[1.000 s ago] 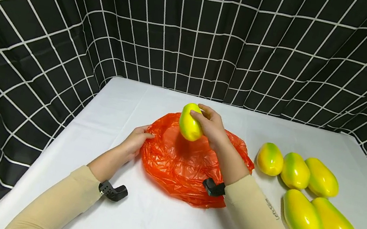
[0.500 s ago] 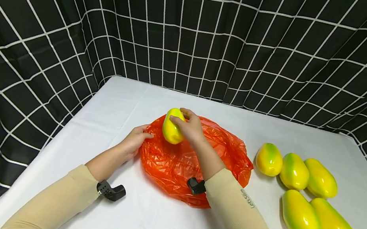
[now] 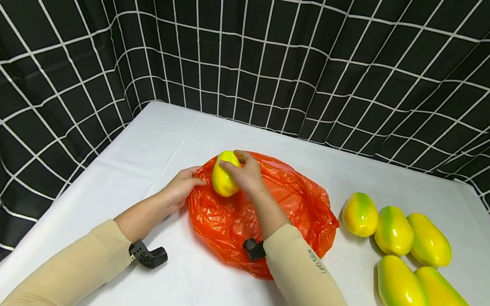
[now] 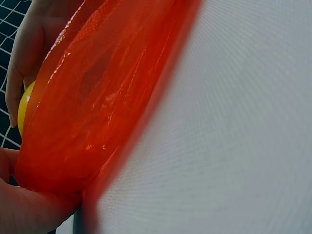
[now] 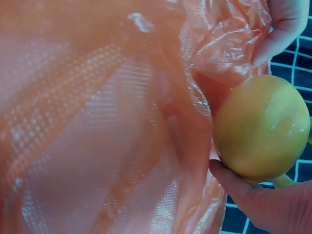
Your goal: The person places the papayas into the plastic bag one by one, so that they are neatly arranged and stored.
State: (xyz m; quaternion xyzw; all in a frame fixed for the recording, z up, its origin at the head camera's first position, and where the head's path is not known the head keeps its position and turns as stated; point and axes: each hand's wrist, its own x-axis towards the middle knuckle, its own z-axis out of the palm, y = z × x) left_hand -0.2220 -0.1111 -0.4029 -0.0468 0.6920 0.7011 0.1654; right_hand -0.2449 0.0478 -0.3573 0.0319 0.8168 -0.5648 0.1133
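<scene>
A yellow-green mango (image 3: pixel 225 175) is gripped by my right hand (image 3: pixel 248 174), thumb on the near side and fingers round the back. It is over the left part of a crumpled red plastic bag (image 3: pixel 258 219), whose mouth is spread open and faces up. My left hand (image 3: pixel 181 185) pinches the bag's left rim between thumb and fingers. In the left wrist view the thin red film (image 4: pixel 97 107) hides most of the mango (image 4: pixel 24 105). The right wrist view has the mango (image 5: pixel 263 129) right at the bag's edge, close to the left hand's fingers (image 5: pixel 280 36).
Several mangoes lie on the right of the white-covered table (image 3: pixel 119 277), in a back group by the mango (image 3: pixel 394 230) and a front pair by the mango (image 3: pixel 403 291). A black curtain (image 3: pixel 262 43) with white grid lines surrounds the table's back and sides.
My right hand has carried the mango leftward and slightly down, from over the bag's middle to its left side near the left hand. The left hand keeps its place on the rim.
</scene>
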